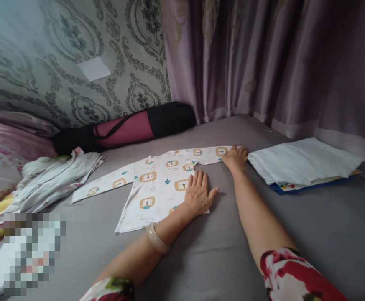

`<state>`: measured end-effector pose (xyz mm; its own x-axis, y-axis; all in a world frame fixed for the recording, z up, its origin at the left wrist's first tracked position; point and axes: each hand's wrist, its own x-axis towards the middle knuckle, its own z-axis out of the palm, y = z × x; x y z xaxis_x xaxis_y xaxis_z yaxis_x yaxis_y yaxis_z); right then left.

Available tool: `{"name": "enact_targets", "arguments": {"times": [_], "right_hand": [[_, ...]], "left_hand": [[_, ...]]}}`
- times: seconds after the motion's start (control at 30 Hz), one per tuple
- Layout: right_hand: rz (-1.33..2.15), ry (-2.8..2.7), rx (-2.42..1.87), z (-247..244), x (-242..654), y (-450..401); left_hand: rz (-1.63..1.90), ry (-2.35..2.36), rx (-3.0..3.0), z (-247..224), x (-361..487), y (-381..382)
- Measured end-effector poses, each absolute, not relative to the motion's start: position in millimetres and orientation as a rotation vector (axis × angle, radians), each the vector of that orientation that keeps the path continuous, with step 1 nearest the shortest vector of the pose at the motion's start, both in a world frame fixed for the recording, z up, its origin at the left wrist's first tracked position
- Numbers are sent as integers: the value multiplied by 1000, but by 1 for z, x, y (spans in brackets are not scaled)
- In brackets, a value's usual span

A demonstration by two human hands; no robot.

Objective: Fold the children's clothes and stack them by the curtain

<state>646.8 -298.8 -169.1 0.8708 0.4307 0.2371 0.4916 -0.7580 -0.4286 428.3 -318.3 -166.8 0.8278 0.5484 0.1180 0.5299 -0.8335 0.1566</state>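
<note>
A small white long-sleeved shirt (160, 184) with orange lion prints lies spread flat on the grey bed sheet, both sleeves stretched out to the sides. My left hand (199, 194), with a pale bangle on the wrist, lies flat on the right edge of the shirt's body, fingers extended. Farther right, my right hand (236, 158) rests on the cuff end of the right sleeve, its fingers spread and touching the cloth.
Folded pale cloth (307, 161) lies at right over blue fabric. Rumpled clothes (57, 179) are at left, above a partly pixelated white object (5, 261). A black and maroon long bag (126, 129) lies along the wall; a purple curtain (232, 54) hangs behind.
</note>
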Motion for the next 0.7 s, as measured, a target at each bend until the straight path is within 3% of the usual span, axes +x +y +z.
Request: {"name": "enact_targets", "arguments": {"times": [0.47,0.7], "right_hand": [[-127,-574,-2392,-161,655,-296],[-30,-601,-2468,-150,651,-303]], "left_hand": [[198,193,2530,-137,432,-344],[534,673,2248,-135,444,-264]]}}
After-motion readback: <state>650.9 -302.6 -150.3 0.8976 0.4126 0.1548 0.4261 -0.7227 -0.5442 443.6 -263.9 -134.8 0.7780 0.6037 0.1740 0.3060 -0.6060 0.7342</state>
